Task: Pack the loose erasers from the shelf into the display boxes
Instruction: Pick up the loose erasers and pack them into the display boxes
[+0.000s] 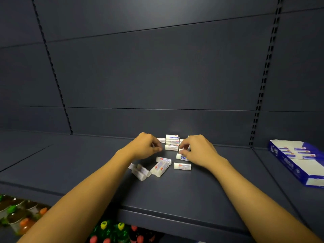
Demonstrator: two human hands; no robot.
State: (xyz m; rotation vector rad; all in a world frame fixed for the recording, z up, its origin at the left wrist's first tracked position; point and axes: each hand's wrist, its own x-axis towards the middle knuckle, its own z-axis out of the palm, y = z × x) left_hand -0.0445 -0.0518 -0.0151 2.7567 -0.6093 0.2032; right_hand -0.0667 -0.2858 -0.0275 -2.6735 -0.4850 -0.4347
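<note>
A: Reaching into the pile at the frame's centre: why both hands at once?

B: To gather faster, I'd judge. The loose erasers [162, 168] lie scattered on the shelf [184, 195]. The left hand [143, 146] has curled fingers [156, 146]; whether they pinch one, I cannot tell. The right hand [198, 151] seems to pinch an eraser.

A: And the display box [298, 162]?

B: Far right of the frame, well apart, open and partly filled.

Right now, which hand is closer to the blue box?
Right. The right hand sits among the loose erasers, on the side toward the blue box; the left hand is farther, across the pile.
</note>
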